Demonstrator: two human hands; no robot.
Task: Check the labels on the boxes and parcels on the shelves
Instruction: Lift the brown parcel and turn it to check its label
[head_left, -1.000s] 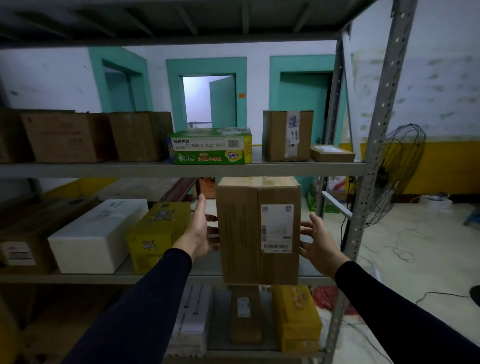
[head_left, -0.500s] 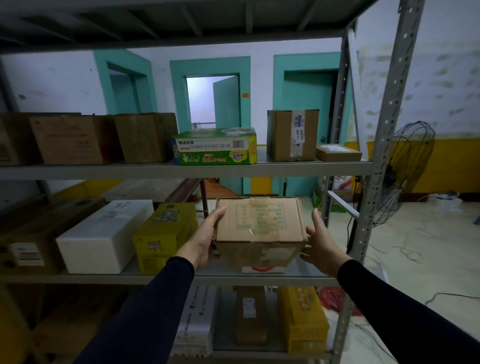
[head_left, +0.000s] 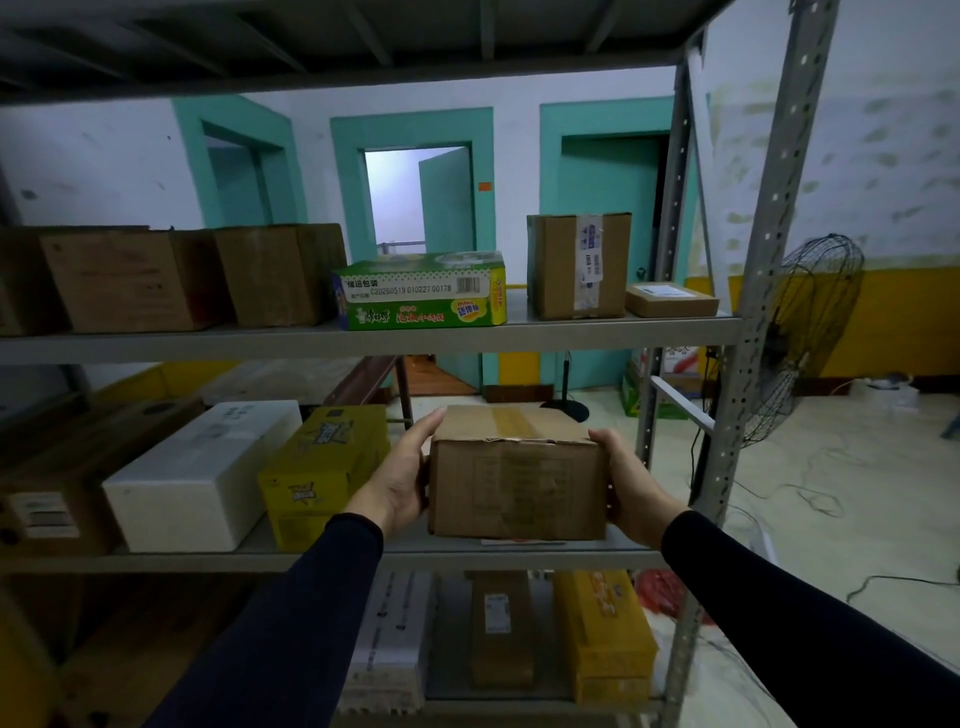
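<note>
head view shows the cardboard box (head_left: 519, 483) on the middle shelf (head_left: 208, 562), left hand (head_left: 397, 480) and right hand (head_left: 631, 491) clasping its opposite sides; stiff, probably light, best held by those flat side walls.

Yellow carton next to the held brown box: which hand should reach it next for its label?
Probably left. The left hand grips the brown box on the side facing the yellow carton; the right hand is across the box.
</note>
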